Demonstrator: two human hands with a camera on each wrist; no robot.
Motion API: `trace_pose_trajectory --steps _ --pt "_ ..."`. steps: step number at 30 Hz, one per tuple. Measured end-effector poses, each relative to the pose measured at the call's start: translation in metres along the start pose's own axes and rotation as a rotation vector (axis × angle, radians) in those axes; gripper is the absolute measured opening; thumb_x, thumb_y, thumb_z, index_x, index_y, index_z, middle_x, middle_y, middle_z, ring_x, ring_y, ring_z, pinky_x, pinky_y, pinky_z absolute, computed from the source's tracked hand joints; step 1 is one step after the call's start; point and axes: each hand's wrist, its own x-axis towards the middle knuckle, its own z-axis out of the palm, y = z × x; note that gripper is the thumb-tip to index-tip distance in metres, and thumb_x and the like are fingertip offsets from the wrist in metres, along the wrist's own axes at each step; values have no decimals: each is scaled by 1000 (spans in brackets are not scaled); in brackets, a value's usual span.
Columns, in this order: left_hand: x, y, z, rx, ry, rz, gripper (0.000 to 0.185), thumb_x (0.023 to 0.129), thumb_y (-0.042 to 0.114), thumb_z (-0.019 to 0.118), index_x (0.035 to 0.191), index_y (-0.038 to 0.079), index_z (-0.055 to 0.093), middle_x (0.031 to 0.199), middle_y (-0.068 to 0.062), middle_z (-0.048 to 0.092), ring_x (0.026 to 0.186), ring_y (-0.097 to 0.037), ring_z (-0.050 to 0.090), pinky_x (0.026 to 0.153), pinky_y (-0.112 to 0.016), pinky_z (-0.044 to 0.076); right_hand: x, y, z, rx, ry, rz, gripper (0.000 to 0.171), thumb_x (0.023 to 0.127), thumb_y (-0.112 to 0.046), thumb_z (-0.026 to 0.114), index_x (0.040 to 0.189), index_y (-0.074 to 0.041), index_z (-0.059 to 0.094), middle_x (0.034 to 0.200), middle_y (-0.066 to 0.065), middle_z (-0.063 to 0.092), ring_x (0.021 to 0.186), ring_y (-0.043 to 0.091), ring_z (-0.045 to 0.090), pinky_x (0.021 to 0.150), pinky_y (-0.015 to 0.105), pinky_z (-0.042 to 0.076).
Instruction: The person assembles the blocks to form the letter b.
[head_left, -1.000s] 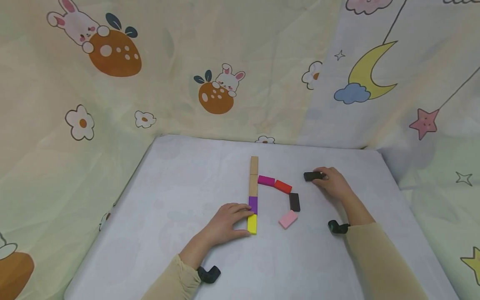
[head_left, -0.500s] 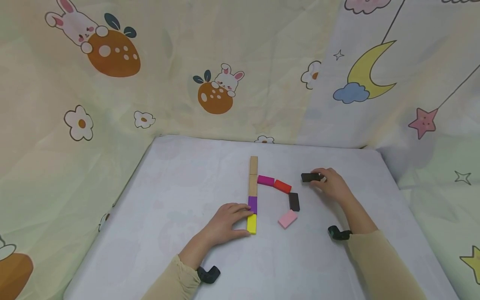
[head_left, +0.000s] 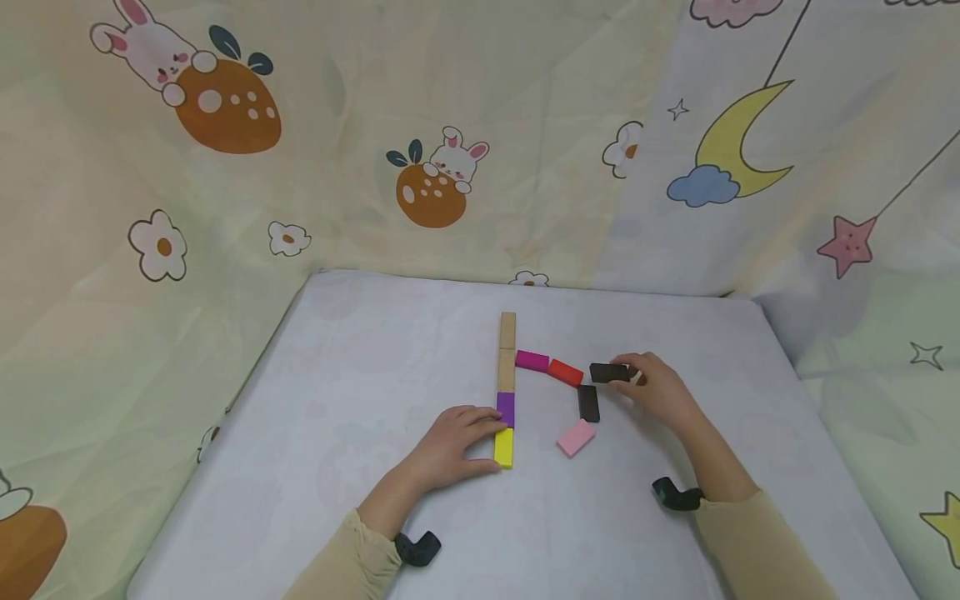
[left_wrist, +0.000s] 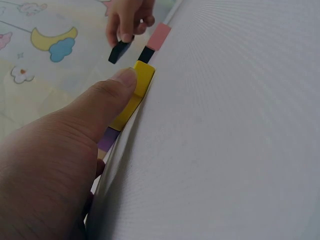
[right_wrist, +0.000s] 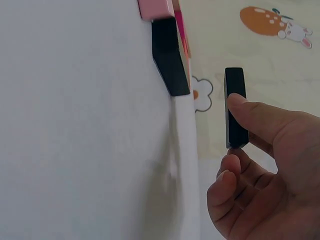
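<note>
In the head view my right hand pinches a black block by its right end. The right wrist view shows this black block between thumb and fingers, raised off the table. It is close to another black block lying below it in the head view. That one belongs to a curve with a magenta block, a red block and a pink block. My left hand rests with extended fingers beside a yellow block and a purple block, touching them.
Two wooden blocks continue the straight column beyond the purple block. The white-covered table ends at a patterned cloth backdrop. Black wrist mounts sit at both sleeves.
My right hand has carried its black block left and nearer to me, toward the corner between the red block and the lying black block. My left hand has stayed in place.
</note>
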Motion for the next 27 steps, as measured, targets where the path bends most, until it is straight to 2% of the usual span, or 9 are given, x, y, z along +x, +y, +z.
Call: trace_pose_trajectory --steps 13,21,27 --pt "-1 1 0 -2 8 -3 61 78 66 53 133 43 40 139 21 38 129 -11 36 110 -40 27 -33 -29 26 34 -8 -56 39 78 -39 70 114 -29 57 93 -1 52 77 17 48 58 25 44" --pt "-1 0 1 4 -1 -1 61 79 67 52 134 44 39 140 21 37 129 -11 35 111 -40 26 -54 -52 46 62 -45 -98 39 76 -38 72 112 -32 57 90 -5 51 76 12 48 58 22 44" --pt "-1 1 0 12 -5 2 61 79 67 50 134 44 39 140 21 36 130 -12 34 111 -41 26 -64 -68 59 41 -57 -98 36 76 -36 73 108 -34 57 84 -8 48 72 9 47 55 19 43"
